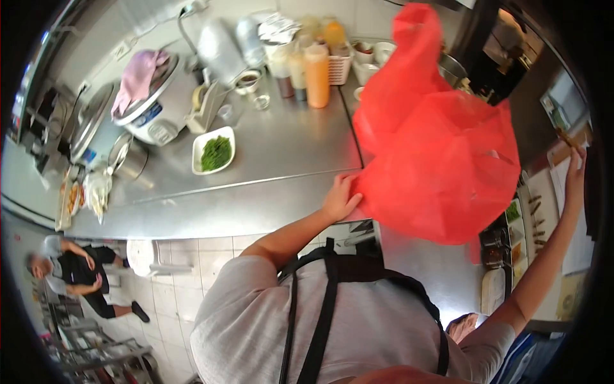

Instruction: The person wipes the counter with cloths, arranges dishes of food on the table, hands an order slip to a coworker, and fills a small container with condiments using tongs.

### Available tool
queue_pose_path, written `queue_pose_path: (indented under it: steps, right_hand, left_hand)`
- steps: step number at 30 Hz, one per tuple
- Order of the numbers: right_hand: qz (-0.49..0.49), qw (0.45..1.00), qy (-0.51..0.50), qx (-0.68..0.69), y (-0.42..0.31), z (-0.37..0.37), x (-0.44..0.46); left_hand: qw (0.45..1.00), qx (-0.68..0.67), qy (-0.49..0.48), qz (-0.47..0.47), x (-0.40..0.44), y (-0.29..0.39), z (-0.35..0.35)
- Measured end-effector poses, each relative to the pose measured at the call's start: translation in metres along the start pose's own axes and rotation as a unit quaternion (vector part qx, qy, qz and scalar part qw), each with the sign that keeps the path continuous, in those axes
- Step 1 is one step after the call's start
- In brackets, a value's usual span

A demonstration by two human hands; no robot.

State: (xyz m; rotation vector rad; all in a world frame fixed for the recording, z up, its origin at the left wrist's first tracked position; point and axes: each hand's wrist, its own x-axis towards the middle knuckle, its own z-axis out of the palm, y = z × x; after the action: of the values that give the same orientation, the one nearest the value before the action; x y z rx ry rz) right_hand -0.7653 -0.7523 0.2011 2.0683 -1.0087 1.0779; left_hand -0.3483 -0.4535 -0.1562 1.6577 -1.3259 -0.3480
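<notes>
A large red plastic bag (441,160), bunched into a point at its top, stands on the steel counter in front of me. My left hand (342,200) is at the bag's lower left edge, with its bent fingers and thumb closed on the plastic. What the bag holds is hidden. My right arm stretches far out to the right. At its end my right hand (575,168) is closed beside white paper sheets (575,211), its fingers at a small brown object (566,137) too small to name.
A white dish of chopped greens (214,151) sits on the counter (275,150). Behind are sauce bottles (316,75), a tape dispenser (206,107) and a rice cooker (160,109) with a pink cloth. Ingredient trays (515,211) line the right. A person (80,272) sits at left.
</notes>
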Motion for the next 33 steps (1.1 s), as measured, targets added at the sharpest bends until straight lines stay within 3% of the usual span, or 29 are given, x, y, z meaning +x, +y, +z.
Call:
queue_pose_path:
  steps: [6, 8, 10, 12, 15, 17, 18, 19, 24, 27, 30, 31, 32, 33]
  right_hand:
    - [-0.086, 0.986, 0.015, 0.145, -0.208, -0.034, 0.086]
    - [-0.105, 0.965, -0.010, 0.240, -0.288, -0.035, 0.100]
    - [-0.109, 0.968, -0.015, 0.227, -0.365, -0.025, 0.107]
    - [-0.193, 0.948, 0.019, 0.254, -0.438, -0.010, 0.106]
    - [-0.212, 0.936, -0.016, 0.280, -0.533, 0.052, 0.088]
    - [-0.145, 0.908, -0.164, 0.357, -0.600, 0.084, 0.061]
    - [-0.084, 0.925, -0.228, 0.293, -0.632, 0.109, 0.046]
    - [-0.080, 0.903, -0.287, 0.311, -0.659, 0.128, 0.034]
    - [-0.009, 0.837, -0.465, 0.289, -0.758, 0.179, -0.019]
    - [0.010, 0.825, -0.491, 0.279, -0.789, 0.187, -0.035]
    - [-0.045, 0.844, -0.469, 0.256, -0.805, 0.208, -0.051]
    - [-0.133, 0.839, -0.482, 0.212, -0.806, 0.219, -0.057]
    - [-0.220, 0.853, -0.442, 0.171, -0.805, 0.243, -0.071]
    - [-0.168, 0.840, -0.450, 0.250, -0.800, 0.217, -0.062]
  left_hand:
    - [0.993, -0.090, 0.040, -0.068, -0.009, -0.029, -0.049]
    - [0.994, -0.064, 0.074, -0.046, -0.015, -0.049, -0.087]
    - [0.993, -0.032, 0.103, -0.048, -0.027, -0.076, -0.132]
    - [0.990, 0.014, 0.118, -0.077, -0.045, -0.098, -0.182]
    - [0.986, 0.053, 0.130, -0.089, -0.074, -0.116, -0.243]
    - [0.985, 0.042, 0.146, -0.085, -0.085, -0.127, -0.258]
    - [0.984, 0.025, 0.157, -0.082, -0.090, -0.135, -0.260]
    - [0.983, 0.010, 0.167, -0.080, -0.094, -0.142, -0.263]
    - [0.989, 0.034, 0.120, -0.074, -0.088, -0.132, -0.271]
    - [0.991, -0.008, 0.109, -0.078, -0.087, -0.130, -0.276]
    - [0.990, 0.007, 0.127, -0.053, -0.085, -0.139, -0.270]
    - [0.991, -0.005, 0.096, -0.088, -0.086, -0.137, -0.270]
    - [0.985, 0.027, 0.171, -0.013, -0.088, -0.151, -0.256]
    - [0.990, 0.002, 0.136, -0.046, -0.091, -0.145, -0.261]
